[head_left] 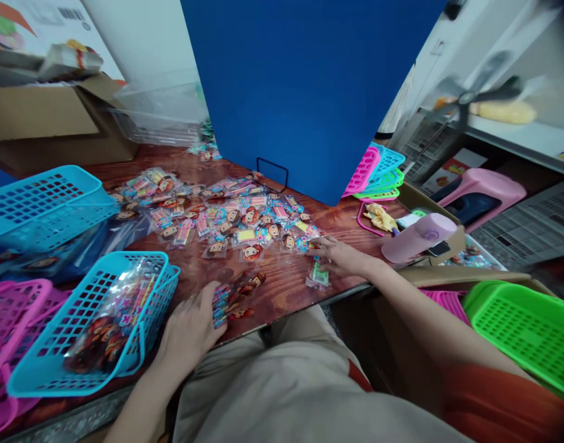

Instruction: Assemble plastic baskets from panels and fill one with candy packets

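My left hand is closed around a stack of small printed plastic packets at the table's front edge; each shows a cartoon girl's head. To the right, my right hand lies with fingers stretched out over the pile's right end, its fingertips touching packets there. Under that hand is a packet with a green piece. A loose spread of similar packets covers the middle of the table. Left of my left hand stands a blue plastic basket holding a clear bag of such packets.
Another blue basket and pink baskets stand at the left. A large blue panel rises behind the pile. A lilac bottle and stacked coloured baskets are at the right. Green baskets sit in a carton beside me.
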The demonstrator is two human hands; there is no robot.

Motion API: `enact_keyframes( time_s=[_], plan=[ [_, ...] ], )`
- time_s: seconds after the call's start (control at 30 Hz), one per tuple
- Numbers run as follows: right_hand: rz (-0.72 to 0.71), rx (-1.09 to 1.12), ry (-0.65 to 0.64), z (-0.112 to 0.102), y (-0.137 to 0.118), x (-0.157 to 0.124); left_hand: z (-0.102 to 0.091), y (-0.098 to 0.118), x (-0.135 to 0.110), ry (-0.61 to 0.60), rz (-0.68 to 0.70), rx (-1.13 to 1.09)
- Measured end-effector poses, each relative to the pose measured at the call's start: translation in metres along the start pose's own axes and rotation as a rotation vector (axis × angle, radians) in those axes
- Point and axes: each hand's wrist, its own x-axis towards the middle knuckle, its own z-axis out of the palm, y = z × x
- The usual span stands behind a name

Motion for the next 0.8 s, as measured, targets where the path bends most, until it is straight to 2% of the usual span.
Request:
enact_keyframes(
  time_s=[0.17,0.27,0.3,0.37,0.43,0.5,0.57,0.63,0.7,0.77,0.8],
  plan=[
    [0.049,-0.033,0.08,-0.004,-0.01,0.0,-0.003,0.003,0.0,-0.005,-0.025,0.005],
    [0.001,0.065,0.151,-0.002,-0.01,-0.005,-0.005,0.007,0.002,-0.032,-0.011,0.026],
    [0.032,0.132,0.191,0.0,-0.008,-0.008,-0.005,0.008,0.003,-0.034,-0.007,0.036],
    [0.2,0.31,0.347,0.002,-0.004,-0.013,-0.004,0.01,0.004,-0.032,-0.001,0.055],
    [0.437,0.559,0.601,0.004,-0.001,-0.014,-0.004,0.01,0.004,-0.029,0.002,0.073],
    [0.626,0.906,0.834,0.007,-0.002,-0.013,-0.004,0.01,0.004,-0.041,0.001,0.08],
    [0.776,1.249,0.933,0.013,-0.009,-0.009,-0.005,0.01,0.004,-0.062,-0.001,0.08],
    [0.876,1.453,0.909,0.021,-0.019,-0.008,-0.005,0.01,0.005,-0.077,-0.009,0.077],
    [0.918,1.493,0.766,0.029,-0.031,-0.012,-0.005,0.009,0.005,-0.082,-0.013,0.076],
    [0.877,1.35,0.544,0.033,-0.04,-0.019,-0.004,0.009,0.004,-0.079,-0.013,0.079],
    [0.832,1.195,0.457,0.033,-0.042,-0.022,-0.003,0.009,0.004,-0.076,-0.012,0.08]
  ],
)
